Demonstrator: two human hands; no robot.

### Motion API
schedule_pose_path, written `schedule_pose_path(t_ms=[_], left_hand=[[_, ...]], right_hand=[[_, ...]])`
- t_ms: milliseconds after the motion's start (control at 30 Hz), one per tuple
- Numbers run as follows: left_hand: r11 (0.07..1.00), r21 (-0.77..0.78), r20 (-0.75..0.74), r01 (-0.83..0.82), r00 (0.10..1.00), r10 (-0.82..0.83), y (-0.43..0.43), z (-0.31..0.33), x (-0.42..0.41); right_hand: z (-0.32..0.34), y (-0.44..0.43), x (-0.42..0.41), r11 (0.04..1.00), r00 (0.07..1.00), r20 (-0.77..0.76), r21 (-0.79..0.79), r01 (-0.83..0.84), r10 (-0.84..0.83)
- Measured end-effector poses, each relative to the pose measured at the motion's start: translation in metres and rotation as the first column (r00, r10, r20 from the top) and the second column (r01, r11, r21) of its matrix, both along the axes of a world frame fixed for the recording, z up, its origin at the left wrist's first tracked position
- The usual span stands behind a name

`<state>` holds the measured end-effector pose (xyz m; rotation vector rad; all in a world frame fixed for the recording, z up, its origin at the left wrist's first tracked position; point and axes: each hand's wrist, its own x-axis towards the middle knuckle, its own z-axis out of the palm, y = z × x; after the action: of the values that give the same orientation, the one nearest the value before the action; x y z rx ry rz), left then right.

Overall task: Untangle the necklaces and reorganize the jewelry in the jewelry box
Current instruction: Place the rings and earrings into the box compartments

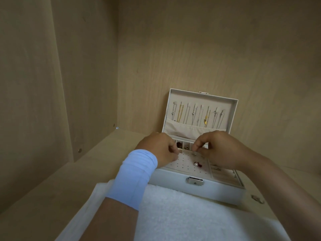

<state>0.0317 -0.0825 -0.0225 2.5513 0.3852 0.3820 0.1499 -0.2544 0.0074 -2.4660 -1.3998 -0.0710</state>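
I have both hands over the open jewelry box (198, 187), which sits on a wooden shelf (52, 180) with a white towel (182, 214) just in front of it. The necklaces (198, 114) already hang in separate lines inside the raised lid, their ends tucked into the pocket below, so I judge the untangling done and the step in hand to be sorting small pieces on the perforated earring panel (182, 164).

My left hand (159, 148), a pale blue wrap (133, 178) on its wrist, rests at the panel's left edge, its fingers curled down; whether they pinch anything I cannot tell. My right hand (218, 148) has thumb and forefinger nearly closed at the panel's far edge, seemingly on something tiny, too small to name. A pearl earring (196, 164) and a small red piece (200, 165) lie touching near the panel's middle.

To do this well, I should steady the tray with my left hand, guide each post straight into one hole, and keep my wrists clear of the hanging chains.
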Motion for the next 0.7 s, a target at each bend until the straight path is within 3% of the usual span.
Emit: schedule_pose_path(t_ms=[200, 333, 400, 500, 600, 700], left_hand=[[0.999, -0.001, -0.024, 0.032, 0.999, -0.032, 0.002, -0.001, 0.001], [0.998, -0.058, 0.051, 0.027, 0.998, -0.024, 0.002, -0.003, 0.0], [0.997, -0.079, 0.161, 0.019, 0.987, -0.006, 0.003, -0.002, 0.001], [0.983, -0.173, 0.283, 0.062, 0.959, -0.011, 0.0, 0.002, 0.0], [0.943, -0.304, 0.307, 0.136, 0.951, -0.038, -0.006, 0.005, -0.001], [0.906, -0.389, 0.332, 0.164, 0.943, -0.028, -0.008, 0.005, 0.0]], right_hand=[[-0.012, -0.009, -0.003, 0.993, 0.999, -0.004, -0.11, 0.035, -0.036], [-0.015, -0.007, -0.001, 0.997, 0.998, -0.056, -0.071, -0.002, -0.002], [-0.016, -0.006, -0.001, 1.0, 0.997, -0.081, 0.01, -0.014, 0.015], [-0.016, -0.002, -0.003, 0.961, 0.96, -0.271, 0.278, 0.003, 0.076], [-0.013, 0.004, -0.012, 0.883, 0.875, -0.447, 0.466, 0.05, 0.186], [-0.009, 0.009, -0.019, 0.837, 0.798, -0.557, 0.531, 0.131, 0.228]])
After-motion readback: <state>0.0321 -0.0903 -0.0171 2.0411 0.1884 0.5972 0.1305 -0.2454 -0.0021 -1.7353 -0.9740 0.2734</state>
